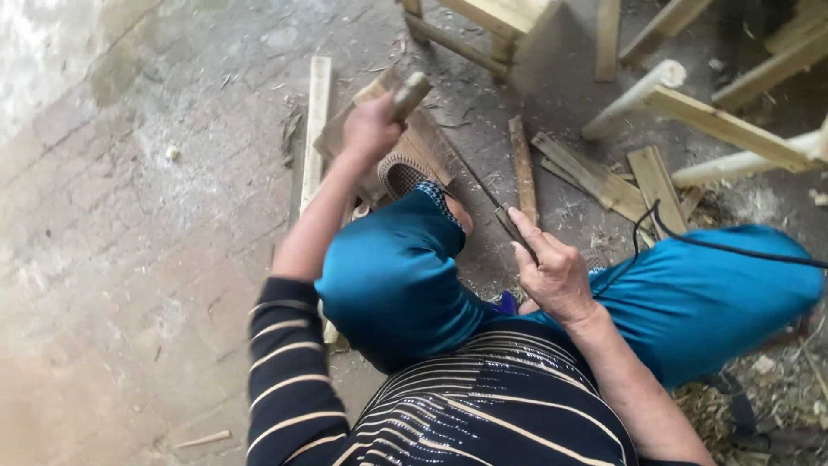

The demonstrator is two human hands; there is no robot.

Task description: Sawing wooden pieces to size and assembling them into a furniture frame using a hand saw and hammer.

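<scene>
Short, pale wooden stick [410,93] raised at a tilt in a closed fist, far centre-left above a flat wooden board [429,138] on the dusty floor, thin dark-bladed tool [492,197] angled diagonally, its handle gripped at centre.

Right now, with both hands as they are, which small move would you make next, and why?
Probably bring the blade in the right hand down to the wooden piece that the left hand grips. The thin dark blade already points toward it, but its tip seems not to touch the wood yet.
</scene>
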